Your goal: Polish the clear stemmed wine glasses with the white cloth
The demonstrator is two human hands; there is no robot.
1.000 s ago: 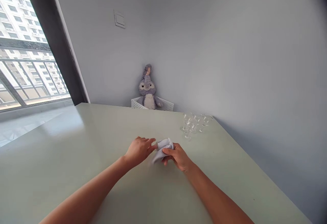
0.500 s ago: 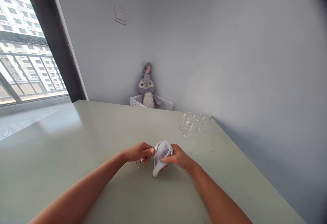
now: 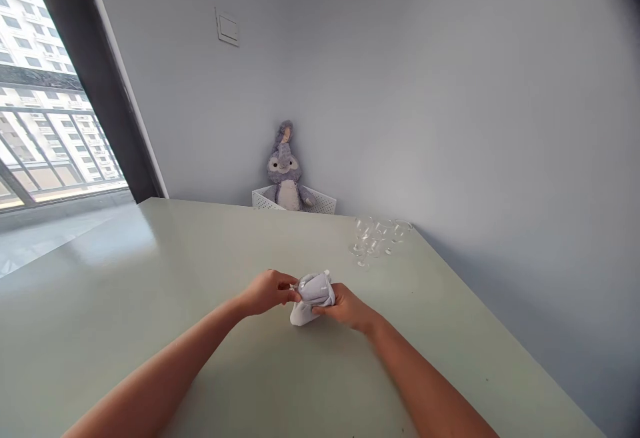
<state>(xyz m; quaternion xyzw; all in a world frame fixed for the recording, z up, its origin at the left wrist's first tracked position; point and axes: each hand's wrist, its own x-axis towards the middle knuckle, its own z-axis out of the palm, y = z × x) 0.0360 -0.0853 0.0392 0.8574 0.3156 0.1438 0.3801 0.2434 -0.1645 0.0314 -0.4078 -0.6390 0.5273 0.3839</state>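
Observation:
A clear stemmed glass lies tilted sideways above the table, with a pale grey cloth bunched inside its bowl and hanging below it. On the left, my left hand pinches the glass by its stem. My right hand is closed on the cloth at the glass's rim, thumb in front. Part of the cloth hangs down between the hands, close to the tabletop. The fingers behind the cloth are hidden.
Several clear stemmed glasses stand near the back right edge of the pale green table. Behind the table, a grey plush rabbit sits in a white perforated basket. Walls rise behind and on the right; a window is at left.
The glass has turned, and its cloth-filled bowl shows more clearly. The hanging cloth has shifted left and up. My left hand's fingers have moved along the stem. The view has shifted slightly.

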